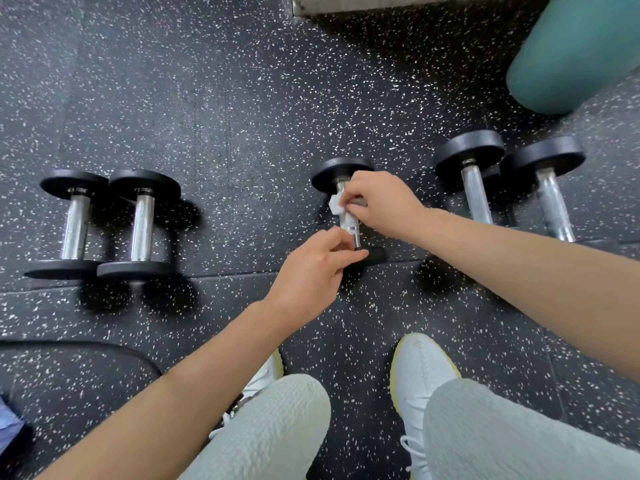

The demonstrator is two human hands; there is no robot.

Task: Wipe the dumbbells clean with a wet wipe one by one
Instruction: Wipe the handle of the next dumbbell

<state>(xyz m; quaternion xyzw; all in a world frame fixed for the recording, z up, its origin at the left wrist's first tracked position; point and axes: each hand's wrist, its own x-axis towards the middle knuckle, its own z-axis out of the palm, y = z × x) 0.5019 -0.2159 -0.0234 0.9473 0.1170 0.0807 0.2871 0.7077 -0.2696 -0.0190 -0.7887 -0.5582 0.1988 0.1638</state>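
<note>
The middle dumbbell (349,221) lies on the floor (242,98), right in front of the person. It has a shiny silver bar w/ a rough grip part & a round black plate at each end. One plate points away, the other points at the person.

A small white wet wipe (335,204) is bunched up & pressed on the far part of the bar. The right hand (382,202) pinches the wet wipe w/ thumb & fingers, curled over the bar. The left hand (311,271) holds the near plate, fingers bent over its edge.

2 more dumbbells (74,223) lie side by side on the left, plates touching. Another 2 dumbbells (476,192) lie on the right, also close together. All look the same: silver bar, black plates.

The floor is black w/ lots of white specks. A big teal round thing (571,53) sits top right. Near the bottom are white shoes (422,368) & pale grey pants (277,427). A black cable (86,344) runs along bottom left.
</note>
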